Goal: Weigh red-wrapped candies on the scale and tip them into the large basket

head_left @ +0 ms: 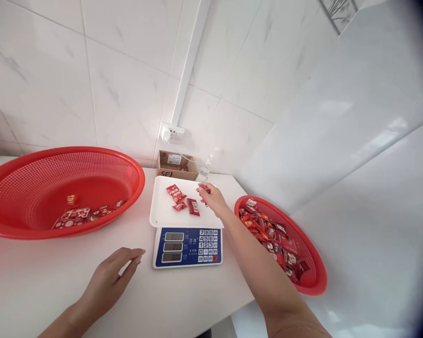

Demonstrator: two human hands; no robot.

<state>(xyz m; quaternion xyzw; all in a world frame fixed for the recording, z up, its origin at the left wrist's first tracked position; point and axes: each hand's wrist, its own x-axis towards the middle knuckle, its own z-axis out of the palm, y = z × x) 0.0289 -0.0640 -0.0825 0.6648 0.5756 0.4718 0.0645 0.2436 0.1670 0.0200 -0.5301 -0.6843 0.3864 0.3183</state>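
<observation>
My right hand (214,199) is over the right side of the scale's white tray (162,213), its fingers closed on a small red snack packet (203,188). On that tray lie a larger red printed packet (176,193), a small red packet (179,206) and a dark red packet (193,207). The scale's blue panel (192,247) has grey displays and a keypad; its digits are faint. Left of the scale, my left hand (107,277) hovers above the white table, thumb and fingertips pinched together with nothing visible between them.
A large red basket (56,152) at the left has several packets at its bottom. Another red basket (319,277), full of red packets, stands at the right beyond the table edge. Behind the scale are a cardboard box (165,173), a clear plastic item (203,173) and a wall socket (172,134).
</observation>
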